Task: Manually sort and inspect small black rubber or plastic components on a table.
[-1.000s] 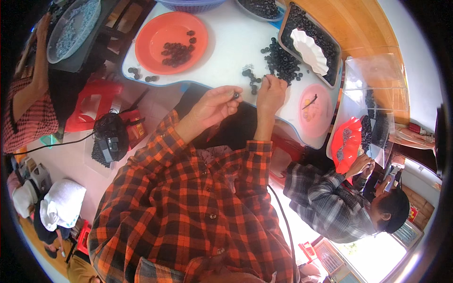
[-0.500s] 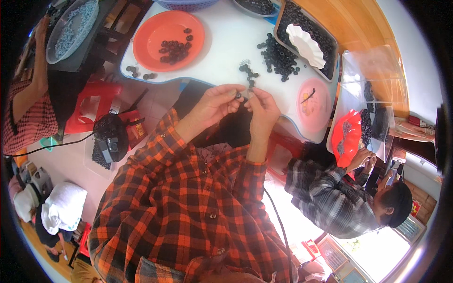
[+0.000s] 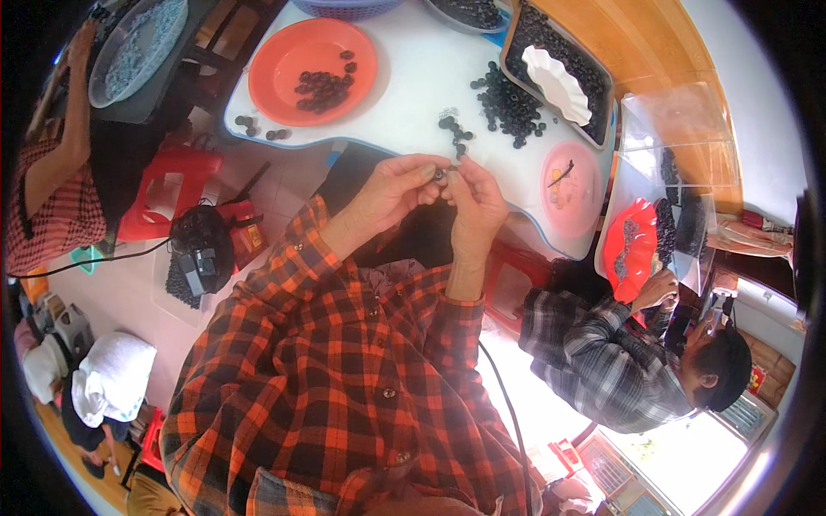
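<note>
My left hand [image 3: 397, 191] pinches a small round black part [image 3: 440, 174] between thumb and forefinger, just off the table's near edge. Against it, my right hand [image 3: 477, 199] has its fingertips pressed together; whatever they grip is hidden or too small to make out. Both hands meet at the middle. Right beyond my fingertips, a few black parts [image 3: 456, 129] of the same look lie on the white table [image 3: 404, 95]. A larger pile of black parts [image 3: 509, 105] is heaped to the right of them.
An orange-red basin [image 3: 284, 64] with black parts stands at the left of the table. At the back right is a tray [image 3: 607, 120] with a white scalloped dish [image 3: 559, 84] on top. A pink plate [image 3: 572, 206] lies right. A co-worker [image 3: 619, 361] sits at the right.
My hands have drawn closer together, and the black part has shifted slightly right, up against my right fingertips. The view has moved a little.
</note>
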The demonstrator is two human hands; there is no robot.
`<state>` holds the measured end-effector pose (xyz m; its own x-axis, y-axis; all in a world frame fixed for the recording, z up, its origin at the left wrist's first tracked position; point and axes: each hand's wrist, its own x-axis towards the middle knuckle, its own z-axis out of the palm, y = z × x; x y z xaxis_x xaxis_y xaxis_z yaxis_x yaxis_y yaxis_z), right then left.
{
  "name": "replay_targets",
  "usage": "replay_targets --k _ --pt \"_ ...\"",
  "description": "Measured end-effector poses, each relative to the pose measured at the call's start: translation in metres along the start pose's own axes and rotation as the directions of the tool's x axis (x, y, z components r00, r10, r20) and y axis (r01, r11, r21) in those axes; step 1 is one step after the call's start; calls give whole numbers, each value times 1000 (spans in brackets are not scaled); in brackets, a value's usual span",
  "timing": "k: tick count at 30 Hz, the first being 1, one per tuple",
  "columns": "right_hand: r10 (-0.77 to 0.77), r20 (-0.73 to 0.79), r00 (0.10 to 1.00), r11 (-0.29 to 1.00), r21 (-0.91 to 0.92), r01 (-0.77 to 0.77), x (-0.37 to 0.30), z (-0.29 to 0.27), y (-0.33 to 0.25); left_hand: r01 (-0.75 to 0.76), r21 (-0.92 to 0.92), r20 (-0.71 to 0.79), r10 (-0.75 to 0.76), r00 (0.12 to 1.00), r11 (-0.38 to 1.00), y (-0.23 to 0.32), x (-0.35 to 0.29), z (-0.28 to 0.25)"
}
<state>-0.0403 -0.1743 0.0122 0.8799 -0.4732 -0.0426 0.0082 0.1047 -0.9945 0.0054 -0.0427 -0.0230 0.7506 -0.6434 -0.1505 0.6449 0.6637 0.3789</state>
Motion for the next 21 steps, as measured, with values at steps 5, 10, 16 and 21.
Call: replay_targets --k 5,10,16,21 --pt "26 21 999 999 25 -27 -2 -1 0 1 -17 26 0 1000 1000 2 -2 0" --pt "54 33 998 995 82 -57 -3 -1 1 -2 -16 16 2 1000 1000 8 -7 11" --pt "-135 120 983 991 24 133 -5 -1 1 -18 -20 -19 18 1000 1000 8 -8 8" --pt "-200 112 973 973 -95 211 -8 3 -4 -34 -1 -13 34 999 999 8 -8 5"
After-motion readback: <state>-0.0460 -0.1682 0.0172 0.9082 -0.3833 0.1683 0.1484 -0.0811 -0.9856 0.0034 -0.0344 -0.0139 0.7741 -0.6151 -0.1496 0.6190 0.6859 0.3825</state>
